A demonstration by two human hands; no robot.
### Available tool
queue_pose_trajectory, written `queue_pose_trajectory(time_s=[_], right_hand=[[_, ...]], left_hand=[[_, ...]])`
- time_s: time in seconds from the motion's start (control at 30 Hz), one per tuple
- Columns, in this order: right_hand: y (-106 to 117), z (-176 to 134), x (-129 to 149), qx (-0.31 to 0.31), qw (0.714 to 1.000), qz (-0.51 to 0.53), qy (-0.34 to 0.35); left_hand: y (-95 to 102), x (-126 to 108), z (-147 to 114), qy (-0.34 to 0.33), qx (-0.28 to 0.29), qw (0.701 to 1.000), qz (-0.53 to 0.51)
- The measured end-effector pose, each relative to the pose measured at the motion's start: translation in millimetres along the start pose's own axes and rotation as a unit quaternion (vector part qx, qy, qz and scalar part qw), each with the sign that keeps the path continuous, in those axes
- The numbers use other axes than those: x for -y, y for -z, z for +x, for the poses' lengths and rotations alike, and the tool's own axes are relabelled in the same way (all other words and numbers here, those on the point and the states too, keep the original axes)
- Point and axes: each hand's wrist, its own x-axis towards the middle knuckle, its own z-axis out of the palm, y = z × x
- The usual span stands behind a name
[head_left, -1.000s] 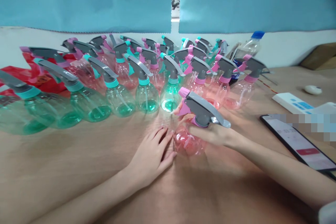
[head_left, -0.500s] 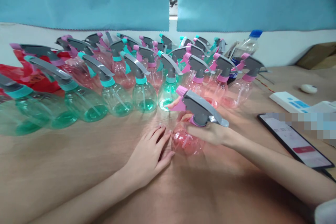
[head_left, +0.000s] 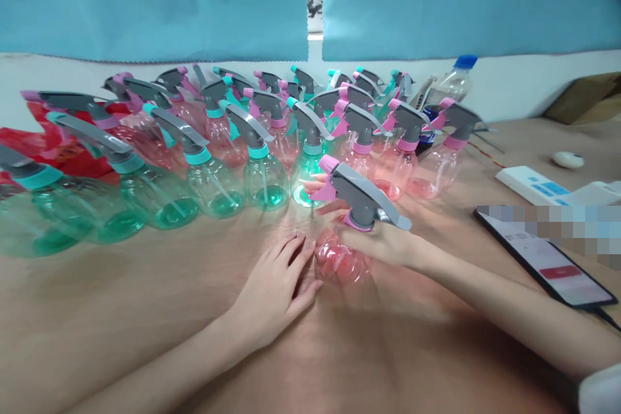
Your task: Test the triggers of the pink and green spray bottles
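A pink spray bottle (head_left: 342,261) with a grey and pink trigger head stands near the middle of the table (head_left: 204,310). My right hand (head_left: 381,240) is closed around its neck from the right, its fingers partly hidden behind the bottle and head. Flat on the table just left of the bottle lies my left hand (head_left: 276,284), fingers extended and nothing in it. Whether its fingertips touch the bottle I cannot tell. Behind the hands stands a green spray bottle (head_left: 268,182) in a row with several like it; more pink ones, such as this pink spray bottle (head_left: 436,165), stand to the right.
More spray bottles crowd the back, with a red plastic bag (head_left: 72,154) at the left. To the right are a blue-capped bottle (head_left: 451,87), a white power strip (head_left: 531,185), a phone (head_left: 548,265), a white mouse (head_left: 568,160) and a brown box (head_left: 582,100). Blue curtains (head_left: 155,3) hang behind.
My right hand and the held spray bottle's head have shifted slightly left. My left hand stays put on the table. The camera view has moved a little.
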Motion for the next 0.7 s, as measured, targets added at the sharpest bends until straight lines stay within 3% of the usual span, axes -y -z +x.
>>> queue_pose_trajectory(time_s=[0.4, 0.7], right_hand=[[-1.4, 0.8, 1.3, -0.015, 0.999, 0.018, -0.029], [-1.2, 2.8, 3.3, -0.019, 1.000, 0.021, -0.010]], left_hand=[[2.0, -2.1, 0.9, -0.001, -0.007, 1.000, -0.011], [0.6, -1.7, -0.1, 0.001, 0.002, 1.000, -0.005]])
